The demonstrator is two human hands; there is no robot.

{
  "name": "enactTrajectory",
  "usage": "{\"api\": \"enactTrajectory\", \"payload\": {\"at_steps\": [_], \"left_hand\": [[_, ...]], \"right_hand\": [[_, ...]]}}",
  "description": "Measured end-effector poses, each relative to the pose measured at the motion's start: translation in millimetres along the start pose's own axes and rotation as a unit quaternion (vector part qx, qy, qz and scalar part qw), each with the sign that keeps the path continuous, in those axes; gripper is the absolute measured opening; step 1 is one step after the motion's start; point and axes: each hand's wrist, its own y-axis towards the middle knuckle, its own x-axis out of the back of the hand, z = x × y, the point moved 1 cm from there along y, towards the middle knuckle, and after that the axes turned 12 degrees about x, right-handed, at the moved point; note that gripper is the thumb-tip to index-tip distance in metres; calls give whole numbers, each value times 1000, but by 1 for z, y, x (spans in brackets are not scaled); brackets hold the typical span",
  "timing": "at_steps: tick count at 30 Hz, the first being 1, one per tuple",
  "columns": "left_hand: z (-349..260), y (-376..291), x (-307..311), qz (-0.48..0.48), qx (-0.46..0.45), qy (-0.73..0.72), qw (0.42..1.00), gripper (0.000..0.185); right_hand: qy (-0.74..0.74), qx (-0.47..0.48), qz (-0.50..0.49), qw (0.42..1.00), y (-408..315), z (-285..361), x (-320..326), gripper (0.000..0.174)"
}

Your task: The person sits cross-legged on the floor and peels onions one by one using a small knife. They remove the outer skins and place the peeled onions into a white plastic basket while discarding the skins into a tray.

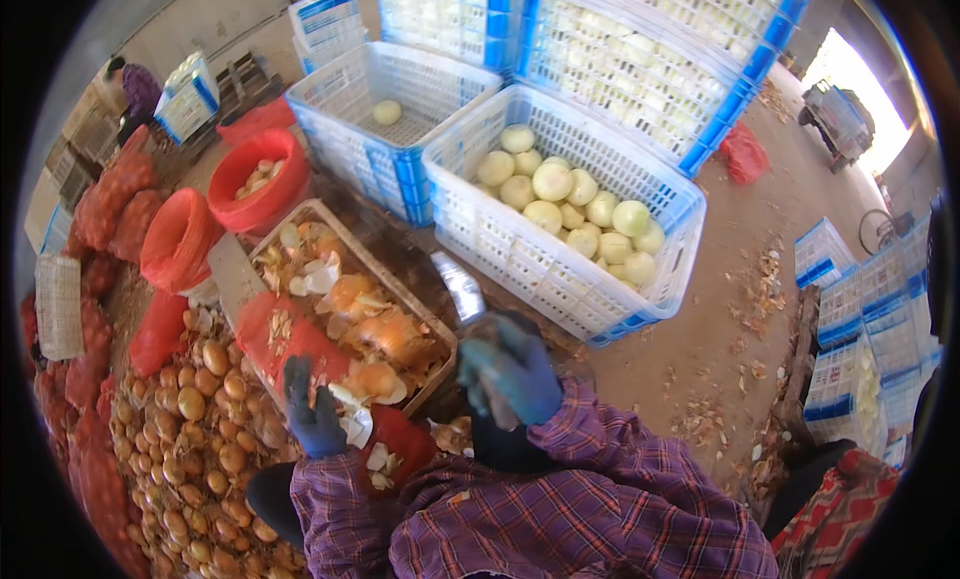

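My right hand, in a blue-green glove, grips a knife whose broad, shiny blade points up and away from me. My left hand, gloved in dark blue, holds nothing, its fingers apart beside the red mesh on the near part of a shallow crate. Onion skins and trimmings fill much of that crate. Beyond my right hand, peeled onions lie in a white and blue plastic crate. Unpeeled onions are heaped at the left.
A second crate holds one peeled onion. Full crates are stacked behind. Red mesh-lined tubs and full onion sacks stand left. Another person is far left. Skins litter the floor at right.
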Motion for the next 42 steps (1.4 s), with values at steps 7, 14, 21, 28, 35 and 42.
{"api": "enactTrajectory", "payload": {"at_steps": [7,14,21,28,35,42], "left_hand": [[-60,-9,77,-167,24,-276,946,56],[45,-73,220,-383,167,-299,858,50],[251,-207,208,-414,400,-409,708,23],[266,-124,194,-227,334,318,858,38],[362,-53,184,110,222,646,722,40],[359,-35,182,106,394,563,719,27]], "right_hand": [[-30,-140,113,983,15,-57,-81,34],[-145,-174,201,953,4,-162,-107,33],[-293,-202,150,922,21,-213,-114,37],[-334,-176,132,917,22,-219,-110,32],[-345,-183,88,916,17,-218,-121,31],[-325,-226,115,911,24,-211,-126,29]]}}
